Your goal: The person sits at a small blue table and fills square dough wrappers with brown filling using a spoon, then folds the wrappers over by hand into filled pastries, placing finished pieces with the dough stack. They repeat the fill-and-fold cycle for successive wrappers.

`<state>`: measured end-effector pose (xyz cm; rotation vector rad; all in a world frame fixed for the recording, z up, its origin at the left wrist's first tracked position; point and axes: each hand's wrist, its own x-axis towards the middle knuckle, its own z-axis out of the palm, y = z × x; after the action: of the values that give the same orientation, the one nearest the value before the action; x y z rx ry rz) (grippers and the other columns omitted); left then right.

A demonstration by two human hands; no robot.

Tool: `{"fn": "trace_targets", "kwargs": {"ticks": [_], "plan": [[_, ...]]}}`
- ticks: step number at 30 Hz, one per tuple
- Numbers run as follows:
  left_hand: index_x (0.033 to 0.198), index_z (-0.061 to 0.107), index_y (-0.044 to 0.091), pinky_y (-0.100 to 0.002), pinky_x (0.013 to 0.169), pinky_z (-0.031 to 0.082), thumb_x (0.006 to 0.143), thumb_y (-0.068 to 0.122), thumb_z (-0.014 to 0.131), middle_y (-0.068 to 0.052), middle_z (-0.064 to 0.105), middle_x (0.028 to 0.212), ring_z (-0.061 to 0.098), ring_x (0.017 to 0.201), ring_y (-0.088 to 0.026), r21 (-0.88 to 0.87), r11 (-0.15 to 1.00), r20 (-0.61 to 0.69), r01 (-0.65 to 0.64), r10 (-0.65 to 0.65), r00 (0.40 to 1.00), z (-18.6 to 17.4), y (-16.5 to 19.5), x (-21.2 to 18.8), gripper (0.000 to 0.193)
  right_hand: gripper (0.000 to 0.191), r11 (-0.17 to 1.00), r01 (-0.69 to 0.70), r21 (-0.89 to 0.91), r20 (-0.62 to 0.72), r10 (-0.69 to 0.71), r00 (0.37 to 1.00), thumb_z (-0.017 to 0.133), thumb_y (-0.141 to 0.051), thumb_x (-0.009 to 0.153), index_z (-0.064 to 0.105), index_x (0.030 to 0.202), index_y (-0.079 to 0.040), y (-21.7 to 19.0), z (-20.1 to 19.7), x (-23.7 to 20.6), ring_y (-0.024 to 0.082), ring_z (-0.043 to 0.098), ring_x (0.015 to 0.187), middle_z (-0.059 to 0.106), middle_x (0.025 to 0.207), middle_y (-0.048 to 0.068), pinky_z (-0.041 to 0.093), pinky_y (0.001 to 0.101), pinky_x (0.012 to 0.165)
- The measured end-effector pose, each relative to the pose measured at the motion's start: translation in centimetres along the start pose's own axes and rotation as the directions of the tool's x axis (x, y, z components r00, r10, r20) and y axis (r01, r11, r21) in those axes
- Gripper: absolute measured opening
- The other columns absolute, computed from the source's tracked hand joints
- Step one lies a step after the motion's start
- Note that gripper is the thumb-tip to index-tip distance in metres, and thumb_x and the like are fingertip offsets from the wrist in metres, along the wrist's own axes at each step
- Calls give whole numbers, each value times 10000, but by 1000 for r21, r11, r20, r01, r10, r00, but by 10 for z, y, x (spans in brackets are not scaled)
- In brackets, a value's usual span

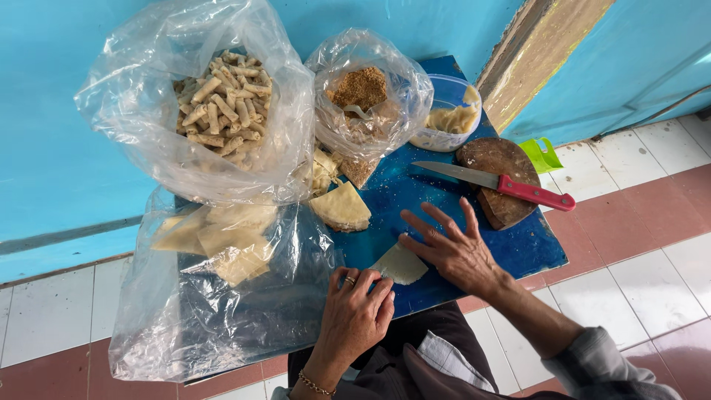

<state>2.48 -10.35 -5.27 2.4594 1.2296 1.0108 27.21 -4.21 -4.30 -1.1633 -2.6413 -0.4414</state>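
Note:
A pale triangular pastry sheet point(400, 264) lies flat on the blue tabletop point(518, 248) near its front edge. My right hand point(452, 248) rests on the sheet's right side with fingers spread. My left hand point(355, 311), with a ring and a bracelet, presses fingertips on the sheet's left corner. A stack of the same wedge-shaped sheets point(341, 207) sits just behind it.
A big clear bag of rolled pastries point(222, 107) stands at back left, a bag of brown crumbs point(361, 92) beside it, then a bowl of pale paste point(449, 117). A red-handled knife point(498, 184) lies on a round wooden board point(502, 182). More sheets point(226, 241) lie under plastic at left.

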Motion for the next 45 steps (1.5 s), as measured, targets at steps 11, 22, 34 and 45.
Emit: {"fn": "trace_targets", "kwargs": {"ticks": [11,22,34,45], "plan": [[1027,714,56,-489,978,432,908,166,696,-81,620,992,618,924,-264,-51,998,19,24,-23,1000,-1,3,2,163,381,978,201,46,-47,-199,979,721,-168,848,704,1212,-277,15,-25,48,274,381,1455,468,1565,8,199,658,1212],[1038,711,51,-497,1010,424,926,179,697,-84,627,1012,622,929,-247,-56,998,21,32,-31,999,6,2,-1,170,680,996,84,10,113,-84,990,680,-182,838,501,1475,-335,5,4,-9,256,321,1458,344,1613,-29,179,639,1204],[1037,716,54,-492,984,431,922,162,699,-84,620,1000,620,903,-258,-63,997,35,38,-36,999,1,1,0,159,350,879,-462,118,-115,475,873,768,-280,923,738,1244,-143,140,29,79,395,322,1492,426,1614,156,86,748,1133],[1047,702,46,-501,986,426,935,167,696,-95,617,1018,622,915,-269,-85,996,54,34,-29,998,1,2,0,165,266,834,-540,113,-166,552,817,780,-252,898,785,1160,-205,115,16,51,373,316,1533,427,1650,123,86,712,1222]]}}
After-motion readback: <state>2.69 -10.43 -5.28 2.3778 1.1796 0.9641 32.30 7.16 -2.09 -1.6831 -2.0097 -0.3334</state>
